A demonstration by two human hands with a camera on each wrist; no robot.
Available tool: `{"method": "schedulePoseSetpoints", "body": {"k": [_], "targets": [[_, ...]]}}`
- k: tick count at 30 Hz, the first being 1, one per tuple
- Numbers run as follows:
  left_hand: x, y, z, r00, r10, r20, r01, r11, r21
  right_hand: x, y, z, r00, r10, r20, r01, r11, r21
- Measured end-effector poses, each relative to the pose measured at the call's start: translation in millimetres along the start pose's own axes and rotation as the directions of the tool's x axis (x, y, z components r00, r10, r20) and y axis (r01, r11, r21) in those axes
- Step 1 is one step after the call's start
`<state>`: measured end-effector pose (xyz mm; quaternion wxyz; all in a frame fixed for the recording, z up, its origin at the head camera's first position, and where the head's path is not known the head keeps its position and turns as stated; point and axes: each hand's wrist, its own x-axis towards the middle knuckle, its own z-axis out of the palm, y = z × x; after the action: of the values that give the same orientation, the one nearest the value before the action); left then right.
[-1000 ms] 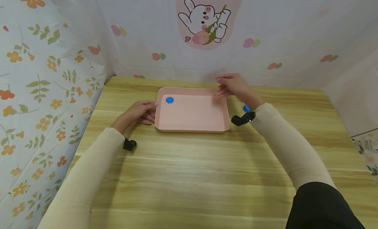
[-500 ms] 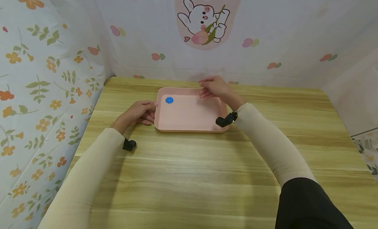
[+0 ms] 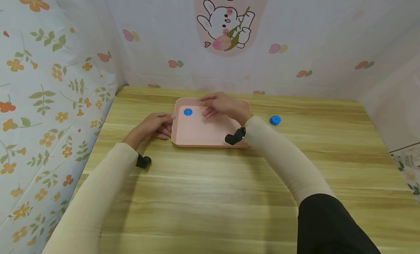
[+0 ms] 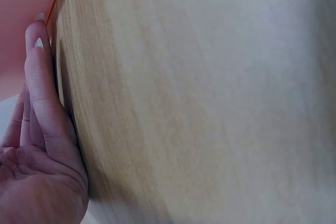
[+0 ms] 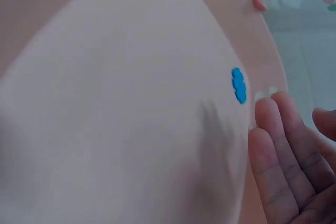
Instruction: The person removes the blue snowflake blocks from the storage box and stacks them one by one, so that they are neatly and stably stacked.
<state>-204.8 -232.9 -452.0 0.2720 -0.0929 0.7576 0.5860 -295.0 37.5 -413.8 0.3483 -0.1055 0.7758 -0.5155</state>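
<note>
A shallow pink tray (image 3: 210, 137) lies on the wooden table, with a blue notched plastic disc (image 3: 188, 112) near its far left corner. At the tray's left side is my left hand (image 3: 152, 125), its thumb touching the rim and its straight fingers along the outside wall. My right hand (image 3: 221, 104) hovers over the far middle of the tray, palm turned toward the left and nothing visible in it. In the right wrist view its fingers (image 5: 268, 153) are extended, near the blue disc (image 5: 239, 85) but apart from it.
Several more blue discs (image 3: 275, 120) sit in a small pile on the table, right of the tray. A white patterned cloth (image 3: 157, 35) hangs behind the table's far edge, and a floral cloth (image 3: 59, 101) covers the left side.
My right hand has moved left, from the tray's right end to over its middle, uncovering the pile of discs. The left hand and the disc in the tray have stayed put.
</note>
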Motion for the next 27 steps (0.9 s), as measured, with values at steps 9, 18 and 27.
{"method": "schedulePoseSetpoints", "body": {"k": [9,18,27], "targets": [[-0.3,0.7,-0.2,1.000,-0.003,0.007,0.003,1.000,-0.019,14.0,-2,18,0.992,0.043,0.116,-0.040,0.999,-0.031],[-0.7,0.4,-1.4,1.000,-0.001,0.016,0.001,1.000,-0.007,25.1,2,25,0.973,0.088,0.212,-0.075,0.995,-0.069],[-0.3,-0.6,-1.7,1.000,-0.009,0.011,0.009,1.000,-0.024,30.2,5,32,0.967,0.115,0.229,-0.100,0.992,-0.075]]}}
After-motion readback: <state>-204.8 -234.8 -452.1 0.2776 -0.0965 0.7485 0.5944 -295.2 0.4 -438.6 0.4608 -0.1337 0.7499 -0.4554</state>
